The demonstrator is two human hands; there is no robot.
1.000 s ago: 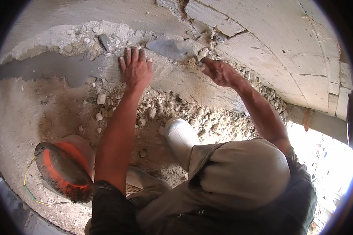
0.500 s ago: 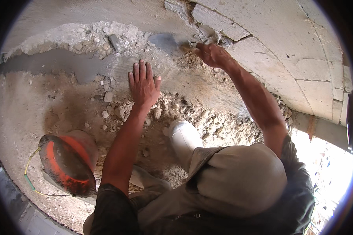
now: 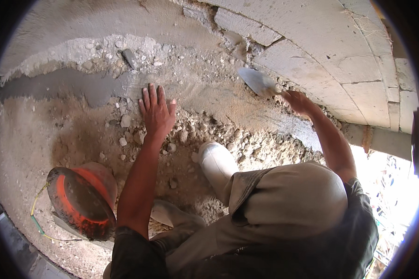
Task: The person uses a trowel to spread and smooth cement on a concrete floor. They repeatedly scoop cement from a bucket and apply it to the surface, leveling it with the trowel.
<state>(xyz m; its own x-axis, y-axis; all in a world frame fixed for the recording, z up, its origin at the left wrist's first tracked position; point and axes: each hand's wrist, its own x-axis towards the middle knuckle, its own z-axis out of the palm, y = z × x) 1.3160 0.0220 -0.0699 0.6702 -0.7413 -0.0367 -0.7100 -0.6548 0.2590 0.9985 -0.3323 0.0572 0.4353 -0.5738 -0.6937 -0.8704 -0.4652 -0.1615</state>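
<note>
seen from above, a person worked over rough, stony ground with two bare hands. the left hand (image 3: pixel 158 116), left of centre in the frame, lay palm down with its fingers stretched out and a little spread, holding nothing; its fingertips reached the edge of a pale, sandy band (image 3: pixel 214 100) that crossed the middle of the frame. the right hand (image 3: pixel 300 103), right of centre, was curled around the handle of a trowel (image 3: pixel 258 83). the trowel was in the upper middle of the frame, its grey, pointed blade aimed toward the upper left, near the foot of a wall of pale, cracked blocks (image 3: pixel 330 60) that filled the upper right. whether the blade touched the ground could not be told. a strip of smooth grey mortar (image 3: pixel 60 86) ran across the upper left, with loose stones (image 3: pixel 146 58) just beyond its right end. an orange bucket (image 3: pixel 81 202), its rim caked with grey, stood tilted at the lower left. a white boot (image 3: pixel 216 160) was planted below the centre, among gravel.
</note>
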